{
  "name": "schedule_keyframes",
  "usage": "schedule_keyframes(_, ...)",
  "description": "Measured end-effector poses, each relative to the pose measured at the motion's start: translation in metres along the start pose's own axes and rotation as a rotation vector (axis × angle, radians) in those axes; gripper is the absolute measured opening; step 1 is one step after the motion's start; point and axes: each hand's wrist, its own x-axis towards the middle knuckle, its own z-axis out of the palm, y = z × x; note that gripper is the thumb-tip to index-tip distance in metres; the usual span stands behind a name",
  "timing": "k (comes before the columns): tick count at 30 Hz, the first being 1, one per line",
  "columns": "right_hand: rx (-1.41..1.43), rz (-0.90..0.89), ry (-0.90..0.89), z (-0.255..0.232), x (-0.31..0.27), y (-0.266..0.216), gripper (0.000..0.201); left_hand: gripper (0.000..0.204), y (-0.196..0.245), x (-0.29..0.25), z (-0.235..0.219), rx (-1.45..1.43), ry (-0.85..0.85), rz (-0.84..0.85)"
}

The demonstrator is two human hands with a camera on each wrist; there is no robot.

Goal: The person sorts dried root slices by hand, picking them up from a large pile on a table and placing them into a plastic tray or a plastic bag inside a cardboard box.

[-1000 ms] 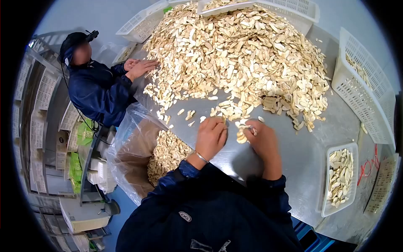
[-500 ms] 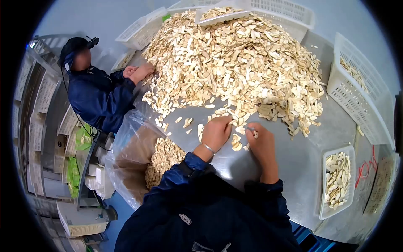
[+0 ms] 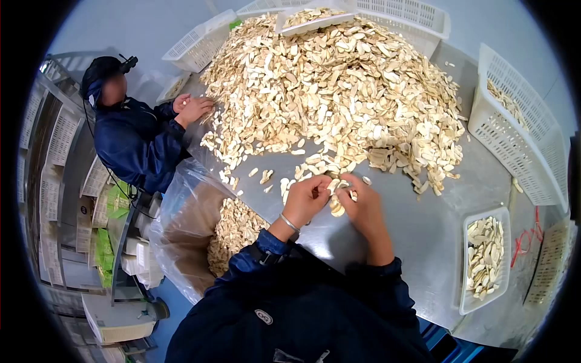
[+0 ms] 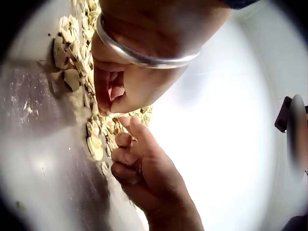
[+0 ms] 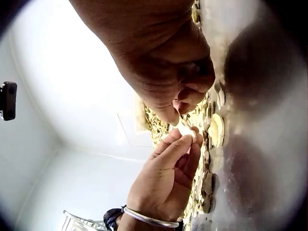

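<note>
A: Item one, the left hand (image 3: 307,196)?

B: Sat on the desk (image 3: 417,230) at the near foot of the heap of pale slices (image 3: 339,91); its grip was closed, thumb and forefinger pinched on one small pale slice (image 5: 184,129); a metal bangle (image 3: 290,224) ringed the wrist.

A: Item two, the right hand (image 3: 362,209)?

B: Touching the left, fingertip to fingertip; its grip was likewise clamped on that same slice, seen most plainly from the right wrist view; the other fingers were curled.

A: Location of the slice?

B: Held between both hands, just above a few loose slices (image 3: 334,207) lying on the desk under them.

A: Surroundings?

B: A small white tray (image 3: 469,302) of slices to the right, near the desk's edge; white baskets (image 3: 514,145) along the right and far sides; a clear-lined sack (image 3: 187,224) partly filled with slices at the left edge; a second person in dark blue (image 3: 136,142) at the far left, both hands at the heap.
</note>
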Motion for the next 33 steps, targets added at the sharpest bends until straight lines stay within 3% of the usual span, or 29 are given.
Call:
schedule_keyframes(3,0.28,0.148,-0.069,0.006,0.001,0.005,0.026,0.017,0.018,-0.006,0.001,0.1,-0.003,0.068)
schedule_keyframes(6,0.248,0.075,-0.093,0.007,0.003,0.017,0.024,0.016,0.021,-0.001,-0.003,0.319,0.044,0.387)
schedule_keyframes(9,0.232,0.044,0.005,0.012,0.003,0.018,0.022,0.014,0.032,-0.005,-0.001,0.311,0.211,0.257)
schedule_keyframes(12,0.248,0.125,-0.001,0.006,0.002,0.007,0.015,0.014,0.016,-0.002,-0.01,0.321,0.248,0.304)
schedule_keyframes(18,0.182,0.063,0.015,0.009,0.002,0.023,0.017,0.012,0.01,-0.016,-0.02,0.389,0.197,0.273)
schedule_keyframes(27,0.161,0.128,0.091,0.006,0.001,0.02,0.016,0.008,0.012,-0.022,-0.012,0.46,0.228,0.299)
schedule_keyframes(33,-0.121,0.111,0.154,0.0,0.001,0.025,0.019,0.01,0.01,-0.026,-0.011,0.451,0.195,0.356)
